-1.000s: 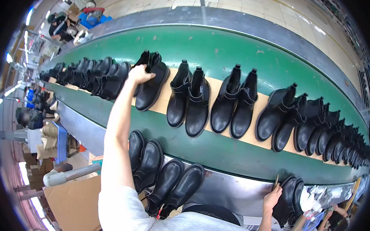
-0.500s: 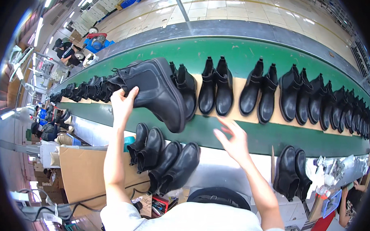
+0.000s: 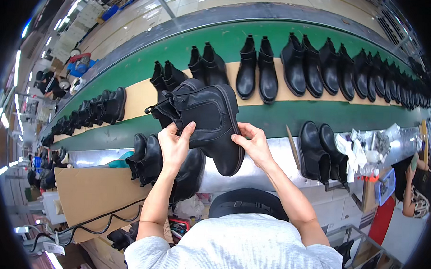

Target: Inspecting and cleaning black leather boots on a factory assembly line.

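A black ankle boot [image 3: 209, 117] with an elastic side panel hangs tilted in front of me, toe down and to the right. My left hand [image 3: 175, 145] grips its upper by the shaft opening, thumb on the near side. At the sole edge, my right hand [image 3: 253, 144] pinches with the thumb in front and the fingers mostly hidden. Another black boot [image 3: 185, 87] shows partly behind the first; whether I hold it too, I cannot tell. Below my left wrist, more black boots [image 3: 188, 174] stand on the metal ledge, partly covered by my arm.
Pairs of black boots [image 3: 258, 69] line brown cardboard on a green conveyor belt [image 3: 292, 119]. On the right of the metal ledge [image 3: 271, 169] stand two boots [image 3: 314, 150] beside crumpled white paper [image 3: 352, 151]. A cardboard sheet [image 3: 90, 192] lies left, and a co-worker's arm [image 3: 409, 186] shows far right.
My right hand, free and spread before, has come to the boot's sole edge and grips it. The boot has moved right in view and turned. The whole view has shifted.
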{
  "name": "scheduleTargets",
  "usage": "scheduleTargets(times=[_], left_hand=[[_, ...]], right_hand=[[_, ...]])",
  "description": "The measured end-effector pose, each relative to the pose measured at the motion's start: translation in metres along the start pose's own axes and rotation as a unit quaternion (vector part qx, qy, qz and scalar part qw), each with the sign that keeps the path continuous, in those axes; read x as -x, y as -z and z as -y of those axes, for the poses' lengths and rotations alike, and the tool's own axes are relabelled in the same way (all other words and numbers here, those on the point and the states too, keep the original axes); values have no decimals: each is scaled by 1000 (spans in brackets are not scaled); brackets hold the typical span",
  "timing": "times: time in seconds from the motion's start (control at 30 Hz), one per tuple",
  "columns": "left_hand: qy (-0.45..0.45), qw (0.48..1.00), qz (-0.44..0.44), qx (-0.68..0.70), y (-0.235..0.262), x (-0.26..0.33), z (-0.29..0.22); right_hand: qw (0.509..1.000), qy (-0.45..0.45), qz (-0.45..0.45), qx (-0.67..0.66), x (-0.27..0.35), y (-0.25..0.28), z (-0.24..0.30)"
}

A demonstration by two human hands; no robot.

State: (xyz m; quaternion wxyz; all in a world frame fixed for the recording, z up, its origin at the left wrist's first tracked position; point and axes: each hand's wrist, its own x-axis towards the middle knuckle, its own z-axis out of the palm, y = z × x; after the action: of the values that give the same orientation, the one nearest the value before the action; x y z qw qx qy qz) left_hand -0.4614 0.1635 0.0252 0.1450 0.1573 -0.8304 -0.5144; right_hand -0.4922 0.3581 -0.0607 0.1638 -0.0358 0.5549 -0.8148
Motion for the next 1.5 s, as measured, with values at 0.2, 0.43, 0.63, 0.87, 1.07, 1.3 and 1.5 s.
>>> scheduleTargets(times=[0.2,0.43,0.63,0.87,1.07,1.3,1.5], left_hand=[[11,999,32,-25,-25,12,1],[-5,997,40,-60,-31,20,1],[-30,999,17,-40,-32,25,2],[-33,998,21,-44,-29,24,18],[-32,999,16,-11,-32,28,3],[-45,995,37,-80,-26,25,14],[-44,997,32,-54,-28,28,6]], right_hand=[[999,-20,-25,34,16,28,4],[998,-33,-40,22,26,37,5],[997,-64,-14,41,30,35,13],[998,-52,-35,15,34,29,9],[997,-64,-37,10,38,30,10],[997,-69,-43,15,43,28,12],[996,-54,-59,44,46,27,9]])
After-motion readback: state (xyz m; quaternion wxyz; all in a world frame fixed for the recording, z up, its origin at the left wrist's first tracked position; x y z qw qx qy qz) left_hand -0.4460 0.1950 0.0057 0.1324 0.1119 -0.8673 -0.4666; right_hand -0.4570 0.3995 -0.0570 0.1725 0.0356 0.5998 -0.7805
